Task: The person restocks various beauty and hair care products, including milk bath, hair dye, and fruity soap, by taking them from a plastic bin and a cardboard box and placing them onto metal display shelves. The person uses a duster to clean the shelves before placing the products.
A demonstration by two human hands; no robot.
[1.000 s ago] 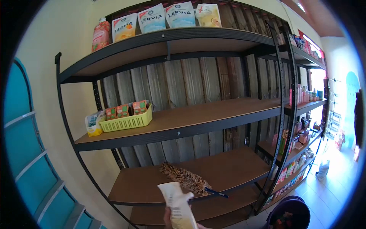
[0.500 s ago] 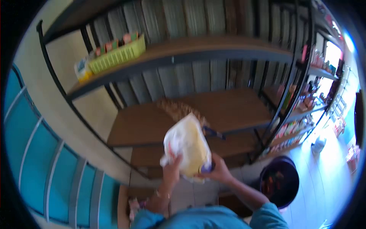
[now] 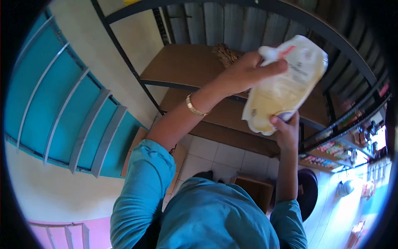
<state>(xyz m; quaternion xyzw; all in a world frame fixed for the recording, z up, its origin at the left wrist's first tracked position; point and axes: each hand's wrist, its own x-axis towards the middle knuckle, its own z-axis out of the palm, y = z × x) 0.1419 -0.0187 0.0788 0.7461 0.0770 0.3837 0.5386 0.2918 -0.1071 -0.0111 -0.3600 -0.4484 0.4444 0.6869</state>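
Note:
A white and pale-yellow refill pouch with a white spout cap is held up in front of the shelves, tilted to the right. My left hand grips it near the spout, the thumb lying across the printed face. Lower down, my right hand pinches the pouch's bottom corner beside a purple label patch. Behind the pouch, a brown bristly bundle like a hand broom lies on the brown shelf board; part of it is hidden by my left hand.
A dark bin stands on the tiled floor to the right, beside an open cardboard box. Stocked shelves run along the right. Blue panels with grey bars are on the left wall. Black shelf posts frame the rack.
The pouch has been raised and moved right in both hands, now showing its printed face more clearly. My view has tilted downward, so the upper shelf with the green basket is out of sight.

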